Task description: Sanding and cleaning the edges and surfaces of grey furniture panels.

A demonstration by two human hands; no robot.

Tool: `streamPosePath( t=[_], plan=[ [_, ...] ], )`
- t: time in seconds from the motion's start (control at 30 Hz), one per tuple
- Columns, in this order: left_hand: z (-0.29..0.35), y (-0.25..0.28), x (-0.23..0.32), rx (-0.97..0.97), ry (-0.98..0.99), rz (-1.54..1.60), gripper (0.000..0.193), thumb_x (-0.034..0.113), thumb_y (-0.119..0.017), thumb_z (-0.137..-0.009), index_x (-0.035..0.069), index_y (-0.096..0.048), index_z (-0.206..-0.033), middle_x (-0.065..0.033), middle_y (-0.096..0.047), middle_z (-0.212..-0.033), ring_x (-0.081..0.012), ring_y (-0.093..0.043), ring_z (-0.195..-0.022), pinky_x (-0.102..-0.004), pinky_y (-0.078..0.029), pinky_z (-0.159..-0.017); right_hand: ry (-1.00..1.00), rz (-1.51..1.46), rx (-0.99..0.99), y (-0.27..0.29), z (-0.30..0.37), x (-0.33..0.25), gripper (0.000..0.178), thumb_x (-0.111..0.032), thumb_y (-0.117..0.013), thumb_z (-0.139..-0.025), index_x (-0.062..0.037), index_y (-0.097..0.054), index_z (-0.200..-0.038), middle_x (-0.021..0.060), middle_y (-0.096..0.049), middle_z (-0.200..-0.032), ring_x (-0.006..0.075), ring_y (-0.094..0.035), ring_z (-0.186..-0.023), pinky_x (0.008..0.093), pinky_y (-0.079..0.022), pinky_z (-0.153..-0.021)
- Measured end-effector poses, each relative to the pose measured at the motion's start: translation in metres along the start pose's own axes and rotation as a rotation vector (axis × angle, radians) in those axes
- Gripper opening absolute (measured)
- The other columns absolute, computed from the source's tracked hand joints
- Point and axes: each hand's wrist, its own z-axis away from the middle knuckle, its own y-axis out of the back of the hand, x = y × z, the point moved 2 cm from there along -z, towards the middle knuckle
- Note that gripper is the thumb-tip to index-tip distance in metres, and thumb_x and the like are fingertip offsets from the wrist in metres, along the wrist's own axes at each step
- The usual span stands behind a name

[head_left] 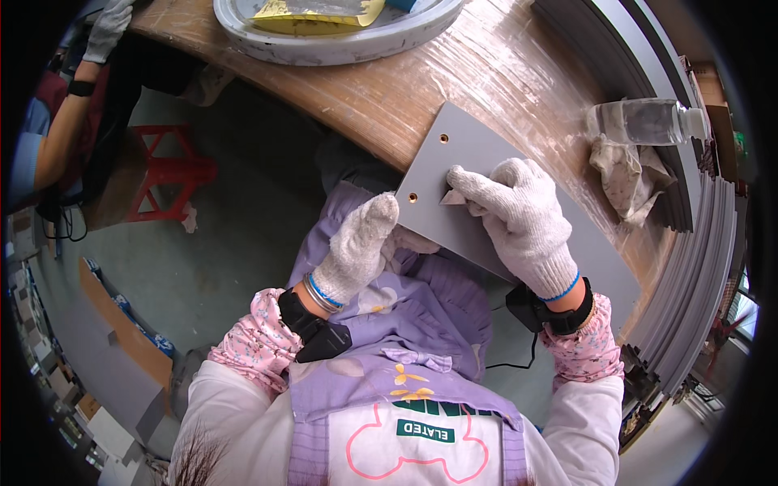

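A flat grey panel [454, 219] with two brass-coloured round inserts near its far left end lies across the table edge, its near side overhanging my lap. My left hand [361, 247], in a white knitted glove, grips the panel's near left corner, with some fingers under the edge. On the panel's top face rests my gloved right hand [523, 215], index finger stretched out and the others curled. Under its fingers pokes out a small pale scrap [454, 198], cloth or paper; I cannot tell which.
A round white tray [324, 55] holding a yellow packet stands at the far edge. At right are a clear bottle [644, 121], a crumpled rag [628, 178] and stacked grey panels [689, 259]. A red stool [166, 170] and another person's gloved hand [108, 32] are at left.
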Motion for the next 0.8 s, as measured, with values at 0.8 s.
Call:
streamPosePath(
  t=[0.8],
  plan=[
    [0.0003,-0.0023,0.0010,0.098,-0.098,-0.158,0.051,0.041,-0.047,-0.104,-0.003,-0.049,-0.130,-0.0149,-0.062,-0.119,-0.0216,-0.065,-0.105,-0.0333,-0.053,-0.091,0.015,-0.105,-0.058,0.0069,-0.0012,0.0018,0.045,0.009,-0.062,-0.069,-0.0132,-0.072,-0.106,0.0022,-0.064,-0.078,0.0228,-0.062,-0.074,0.0346,-0.050,-0.070]
  ],
)
